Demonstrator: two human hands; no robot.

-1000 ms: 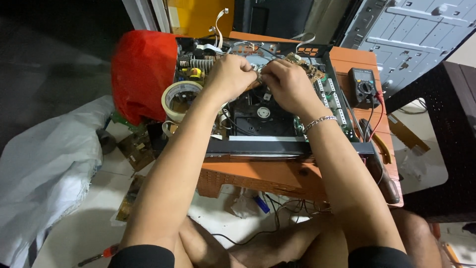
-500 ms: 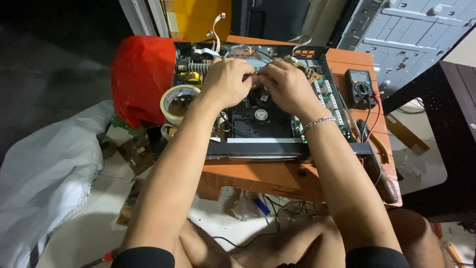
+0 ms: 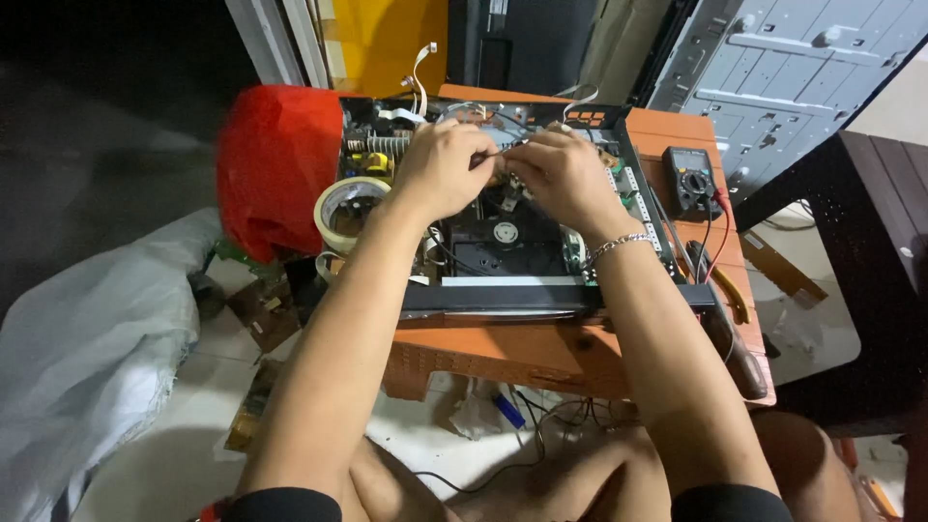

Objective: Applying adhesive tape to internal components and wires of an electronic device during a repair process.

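An open black disc player (image 3: 512, 246) with its cover off lies on an orange plastic table (image 3: 503, 353), showing circuit boards and wires. Both my hands are over its back half, fingers curled and nearly touching each other. My left hand (image 3: 440, 166) pinches a thin dark wire (image 3: 509, 147) that runs across to my right hand (image 3: 563, 176). My right hand, a silver bracelet on its wrist, closes its fingertips on the same spot; what lies under the fingers is hidden.
A red bag (image 3: 275, 164) and a roll of tape (image 3: 348, 208) sit left of the player. A multimeter (image 3: 691, 179) with red and black leads lies to the right. Grey plastic sheeting (image 3: 87, 338) covers the floor at left. A metal panel (image 3: 793, 68) leans at back right.
Both hands stay at the same spot inside the player, with only small finger shifts. The view has moved slightly.
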